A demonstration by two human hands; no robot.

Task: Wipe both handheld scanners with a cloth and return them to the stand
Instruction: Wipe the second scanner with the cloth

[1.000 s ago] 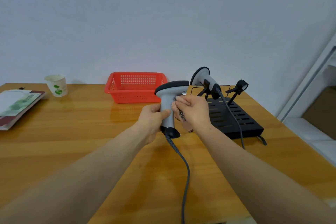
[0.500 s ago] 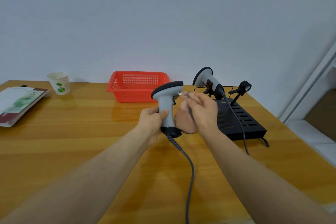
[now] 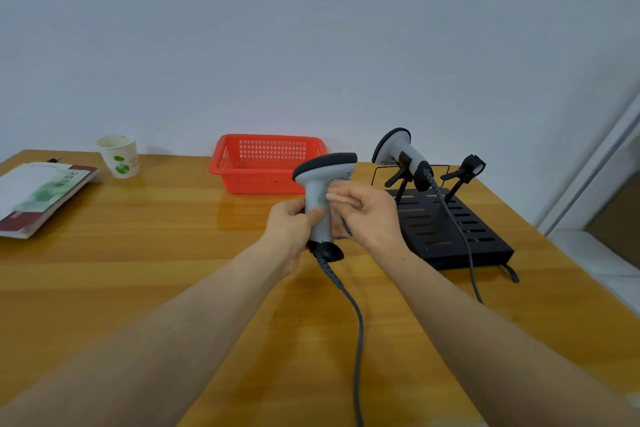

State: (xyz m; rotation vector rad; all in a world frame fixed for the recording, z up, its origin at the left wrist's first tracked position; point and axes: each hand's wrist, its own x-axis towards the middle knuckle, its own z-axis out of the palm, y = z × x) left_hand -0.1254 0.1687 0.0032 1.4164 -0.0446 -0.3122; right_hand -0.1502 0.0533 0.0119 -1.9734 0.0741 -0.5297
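My left hand [image 3: 291, 225] is wrapped round the grey handle of one scanner [image 3: 316, 191]. Fingers and thumb are curled firmly about it, and I hold it upright above the worktop [image 3: 138, 253], its dark-topped head pointing right. My right hand [image 3: 369, 215] sits against the right side of that handle, fingers curled and a little blurred. It pinches the cloth [image 3: 344, 227], of which I can see only a small dark-patterned scrap under my palm, between hand and handle. How much of the cloth touches the scanner I cannot tell.

From the dark cap at the bottom of the handle a grey cable [image 3: 356, 329] hangs down and runs toward the near edge.

The second scanner [image 3: 398, 147] sits in the left cradle of the stand [image 3: 491, 255], to the right of my hands and farther away. Its round head is tilted up and to the left. Its own lead [image 3: 465, 246] trails over the stand's slotted black base and onto the wood nearer me. A second clip-topped cradle [image 3: 467, 166] rises just to the right of it.

Far behind the scanner I hold, a red basket [image 3: 263, 163] stands near the wall, partly hidden by the scanner's head. Well to the left is a paper cup [image 3: 119, 156] with a green print, and at the left edge lies a stack of booklets [image 3: 38, 194].
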